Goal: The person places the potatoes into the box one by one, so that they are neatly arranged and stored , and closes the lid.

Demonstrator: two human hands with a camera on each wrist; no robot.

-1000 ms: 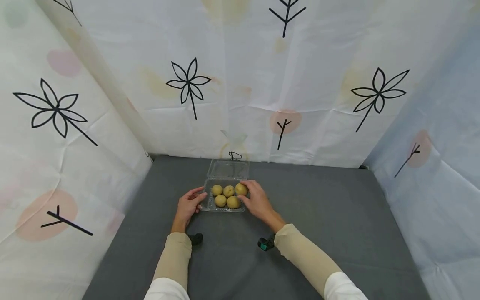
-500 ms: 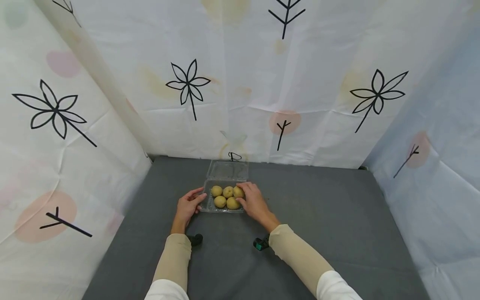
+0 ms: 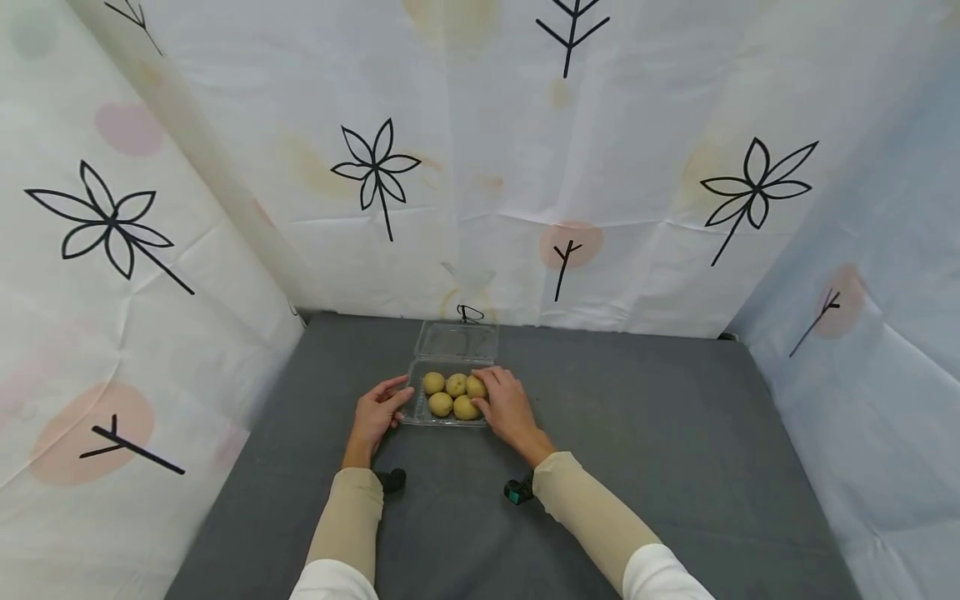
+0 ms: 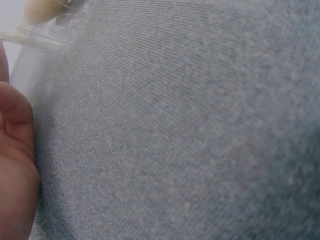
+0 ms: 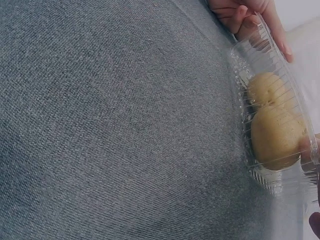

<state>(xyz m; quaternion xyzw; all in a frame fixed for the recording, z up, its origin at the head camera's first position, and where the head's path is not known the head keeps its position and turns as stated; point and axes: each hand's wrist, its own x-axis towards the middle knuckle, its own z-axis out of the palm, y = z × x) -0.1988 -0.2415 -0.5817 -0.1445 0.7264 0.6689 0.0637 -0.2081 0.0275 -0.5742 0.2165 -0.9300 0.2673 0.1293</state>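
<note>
A clear plastic clamshell container (image 3: 416, 408) lies on the grey table with several round yellow potatoes (image 3: 441, 405) in its tray. My left hand (image 3: 373, 419) holds the tray's left wall, thumb over the rim and fingers outside. In the right wrist view that hand (image 5: 245, 15) shows at the far end of the tray. My right hand (image 3: 512, 410) reaches over the right wall, thumb and fingers around the back right potato (image 3: 476, 387). Part of that potato is hidden by the hand. Only a corner of the container (image 4: 47, 42) shows in the left wrist view.
The container's lid (image 3: 457, 340) lies folded back toward the rear curtain (image 3: 637, 275). A thin black loop (image 3: 470, 312) sits at the table's back edge. Patterned cloth walls (image 3: 97, 350) stand on both sides of the grey table (image 3: 637, 433).
The right hand has moved slightly left with its potato, bringing it in against the other potatoes in the tray. My left hand stays in place on the container.
</note>
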